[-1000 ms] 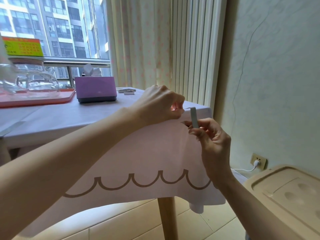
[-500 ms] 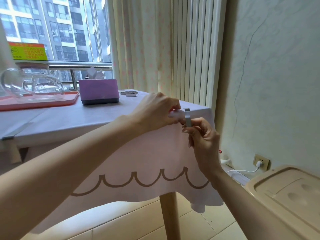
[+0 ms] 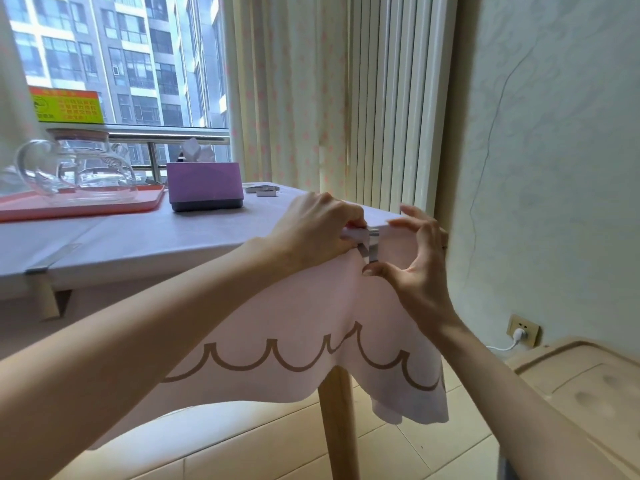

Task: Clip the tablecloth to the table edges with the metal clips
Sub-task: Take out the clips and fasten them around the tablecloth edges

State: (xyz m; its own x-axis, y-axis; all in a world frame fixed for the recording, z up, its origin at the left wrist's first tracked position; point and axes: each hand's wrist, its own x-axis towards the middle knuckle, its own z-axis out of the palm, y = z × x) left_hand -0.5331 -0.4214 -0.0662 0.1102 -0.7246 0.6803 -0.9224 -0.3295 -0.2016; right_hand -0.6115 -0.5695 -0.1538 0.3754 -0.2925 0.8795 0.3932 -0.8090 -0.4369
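Note:
A pale pink tablecloth [image 3: 277, 317] with a brown scalloped line hangs over the near side of the table [image 3: 156, 233]. My left hand [image 3: 311, 233] pinches a fold of the cloth against the table edge near the right corner. A grey metal clip [image 3: 372, 245] sits over that edge just right of my left fingers. My right hand [image 3: 412, 265] curves around the clip with fingers spread; its thumb tip touches the clip's lower end and its index finger hovers above the edge. A second clip [image 3: 38, 270] grips the edge at the far left.
Spare clips [image 3: 263, 191] lie at the table's back. A purple tissue box [image 3: 205, 186] stands mid-table, with a glass teapot [image 3: 76, 168] on a pink tray [image 3: 104, 207] to its left. A wooden table leg [image 3: 337, 427], a beige plastic bin [image 3: 571, 393] and the wall are close on the right.
My right hand carried the clip onto the table edge and spread its fingers off it. My left hand stayed pinching the cloth beside it.

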